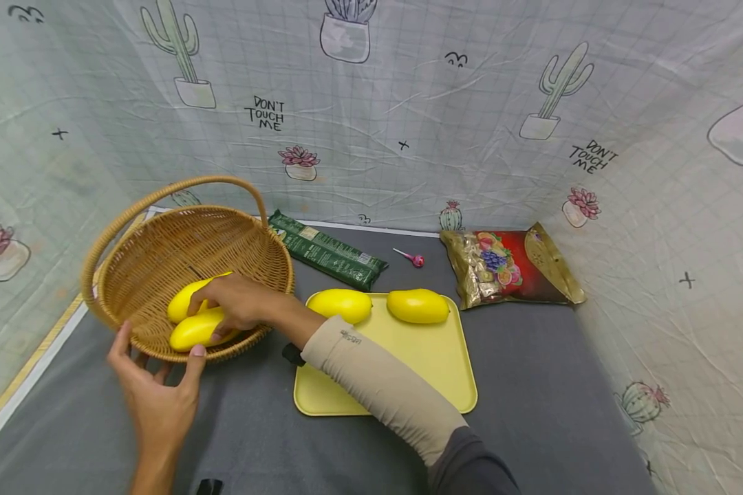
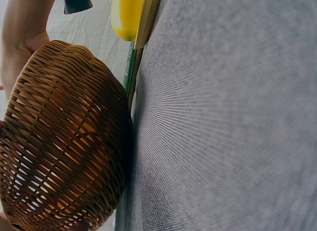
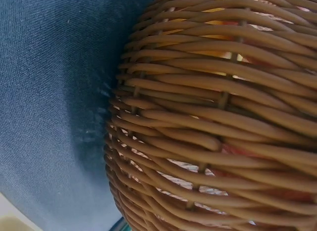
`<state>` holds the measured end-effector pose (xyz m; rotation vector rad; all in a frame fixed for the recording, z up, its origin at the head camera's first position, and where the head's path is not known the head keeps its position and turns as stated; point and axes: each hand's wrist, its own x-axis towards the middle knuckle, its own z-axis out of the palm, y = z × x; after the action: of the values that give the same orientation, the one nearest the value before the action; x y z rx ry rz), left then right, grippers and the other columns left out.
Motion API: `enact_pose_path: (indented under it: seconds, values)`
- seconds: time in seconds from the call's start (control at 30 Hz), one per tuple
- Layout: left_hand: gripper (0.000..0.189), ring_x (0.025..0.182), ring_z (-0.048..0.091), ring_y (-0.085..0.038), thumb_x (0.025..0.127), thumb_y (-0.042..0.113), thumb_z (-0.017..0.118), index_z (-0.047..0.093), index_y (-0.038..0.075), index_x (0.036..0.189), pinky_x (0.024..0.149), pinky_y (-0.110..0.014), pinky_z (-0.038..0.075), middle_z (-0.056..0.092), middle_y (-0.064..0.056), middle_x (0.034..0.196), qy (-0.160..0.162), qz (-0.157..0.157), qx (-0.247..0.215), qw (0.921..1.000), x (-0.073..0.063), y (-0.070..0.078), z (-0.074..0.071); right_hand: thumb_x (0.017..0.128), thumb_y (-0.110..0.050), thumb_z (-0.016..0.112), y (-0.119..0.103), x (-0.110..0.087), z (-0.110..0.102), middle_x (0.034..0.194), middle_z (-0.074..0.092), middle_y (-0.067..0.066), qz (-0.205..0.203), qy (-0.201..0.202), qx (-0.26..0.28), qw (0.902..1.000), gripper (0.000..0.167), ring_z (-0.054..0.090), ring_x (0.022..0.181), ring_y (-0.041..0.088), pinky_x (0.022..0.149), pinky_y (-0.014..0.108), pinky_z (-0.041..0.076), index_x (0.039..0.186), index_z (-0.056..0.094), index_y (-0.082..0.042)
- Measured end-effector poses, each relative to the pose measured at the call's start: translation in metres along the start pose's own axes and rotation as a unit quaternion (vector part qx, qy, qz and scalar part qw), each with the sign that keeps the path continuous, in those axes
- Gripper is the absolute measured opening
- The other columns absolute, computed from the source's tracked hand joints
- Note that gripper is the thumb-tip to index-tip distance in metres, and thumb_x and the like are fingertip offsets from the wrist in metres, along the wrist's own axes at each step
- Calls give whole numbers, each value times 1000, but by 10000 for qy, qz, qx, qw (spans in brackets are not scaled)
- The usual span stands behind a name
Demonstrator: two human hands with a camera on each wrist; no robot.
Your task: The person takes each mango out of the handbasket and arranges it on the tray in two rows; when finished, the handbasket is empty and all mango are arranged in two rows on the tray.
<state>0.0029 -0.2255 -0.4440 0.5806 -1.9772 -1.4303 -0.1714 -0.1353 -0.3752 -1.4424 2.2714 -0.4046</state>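
A wicker basket with a tall handle stands at the left, and two yellow mangoes lie inside it. My right hand reaches over the basket's rim. Its bent fingers and thumb are around the nearer mango, close against the farther mango. My left hand holds the basket's front rim, thumb and fingers spread along it. In both wrist views the woven wall fills much of the picture and hides the fingers inside.
Right of the basket is a yellow tray bearing two more mangoes. Behind it lie a green packet and a lollipop. A gold and red bag lies at the back right, near the patterned cloth wall.
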Motion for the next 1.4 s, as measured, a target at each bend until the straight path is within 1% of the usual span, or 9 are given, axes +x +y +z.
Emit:
enact_pose_path:
  seconds: [0.13,0.27,0.4,0.57,0.77,1.03,1.2,1.3,1.4]
  values:
    - [99,151,36,-27,92,9,80,18,31,167,116,-41,45,20,3,173,-13,0,2,10000,0,0,1,87,-32,90,1,-6,-4,141,66,-13,-59,75,114,9999,58,59,128,5,107,19,43,141,68,-29]
    - [99,150,37,-26,92,10,80,18,31,167,115,-40,45,22,3,173,13,-14,33,10000,1,0,1,88,-33,89,0,-14,-11,141,66,-11,-23,205,133,9997,60,59,129,6,108,19,43,143,67,-29]
    - [100,150,38,-25,92,10,80,18,31,167,115,-40,45,23,3,173,30,-23,56,10000,1,0,2,88,-32,88,2,-24,-19,139,69,-8,-44,455,216,9987,60,60,128,8,106,20,44,144,67,-28]
    - [99,149,38,-25,92,10,80,18,31,167,114,-39,45,22,3,173,31,-20,74,10000,1,0,2,89,-32,87,8,-36,-25,141,69,-9,-37,882,269,9957,60,60,130,8,107,19,43,145,67,-28]
    - [99,149,37,-25,92,9,79,18,31,167,115,-42,44,21,2,173,22,-81,21,10000,2,0,2,89,-34,86,13,-54,-31,141,68,-10,13,1468,358,9885,59,56,128,9,108,22,39,145,67,-27]
    - [99,150,38,-24,92,9,80,18,31,167,115,-38,44,23,2,172,76,-44,27,10000,1,1,2,89,-35,87,15,-88,-41,137,68,-10,144,2119,513,9758,59,54,122,10,99,25,41,144,68,-29]
    - [99,149,38,-24,92,9,79,19,31,167,114,-37,45,23,3,172,89,-20,48,9999,0,2,2,88,-34,88,17,-112,-45,138,67,-9,143,2410,555,9688,60,53,124,13,107,34,40,144,67,-29]
    - [99,149,38,-24,92,9,79,19,31,167,114,-38,44,22,3,173,88,-30,68,9999,0,2,2,87,-34,89,18,-126,-45,132,67,-7,125,2593,574,9640,60,54,118,12,102,34,42,143,68,-29]
    - [99,150,37,-24,92,10,80,18,31,167,115,-38,44,23,3,173,94,-34,101,9999,1,2,2,86,-35,90,19,-138,-44,127,66,-7,242,2692,529,9613,62,52,110,11,92,29,43,144,68,-30]
